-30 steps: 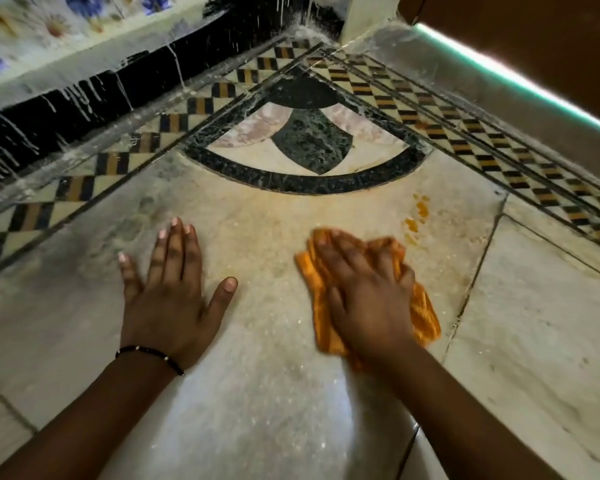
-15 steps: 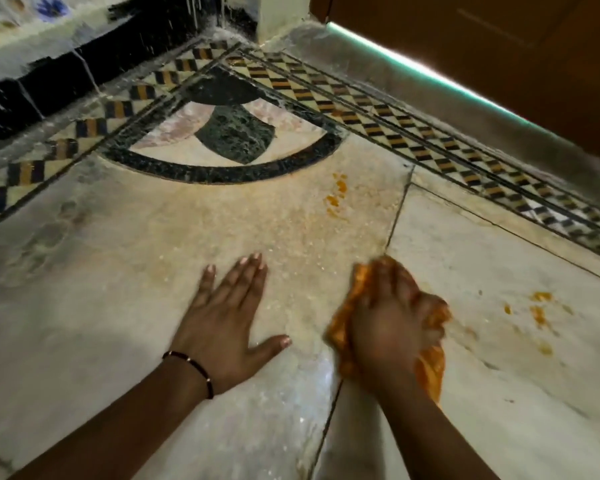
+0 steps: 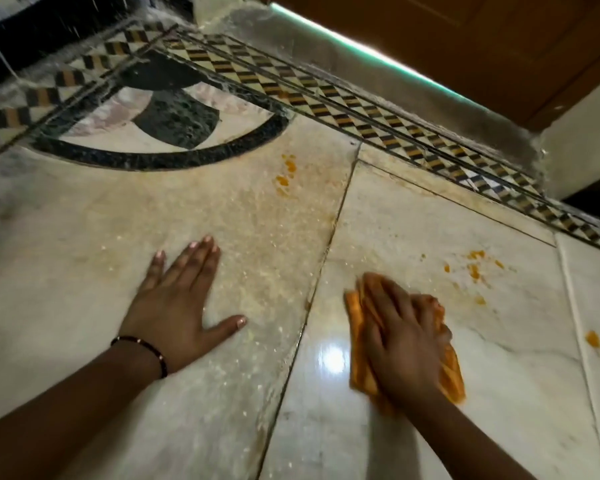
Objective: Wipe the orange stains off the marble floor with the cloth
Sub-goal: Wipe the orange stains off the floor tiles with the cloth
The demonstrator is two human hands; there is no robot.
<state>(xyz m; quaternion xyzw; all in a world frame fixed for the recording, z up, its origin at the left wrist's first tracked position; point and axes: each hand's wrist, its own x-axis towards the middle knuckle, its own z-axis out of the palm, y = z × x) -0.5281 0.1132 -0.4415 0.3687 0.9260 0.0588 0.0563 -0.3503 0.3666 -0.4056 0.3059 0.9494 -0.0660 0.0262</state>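
Observation:
My right hand (image 3: 400, 336) presses flat on an orange cloth (image 3: 452, 374), which lies bunched on the pale marble floor (image 3: 413, 220) just right of a slab joint. My left hand (image 3: 177, 299) rests flat on the neighbouring slab, fingers spread, holding nothing. One patch of orange stains (image 3: 284, 174) sits ahead, near the dark curved inlay. A second patch of stains (image 3: 475, 266) lies beyond the cloth to the right. A single orange blob (image 3: 592, 339) is farther right.
A dark curved inlay (image 3: 160, 157) and a checkered border strip (image 3: 371, 116) run across the far floor. Behind the border a wooden door (image 3: 465, 36) shows a bright gap underneath. The left slab is speckled with wet residue (image 3: 257, 258).
My right hand has slid the cloth rightward over the slab joint onto the right slab. The view has swung right, bringing the second stain patch into sight. My left hand stays planted.

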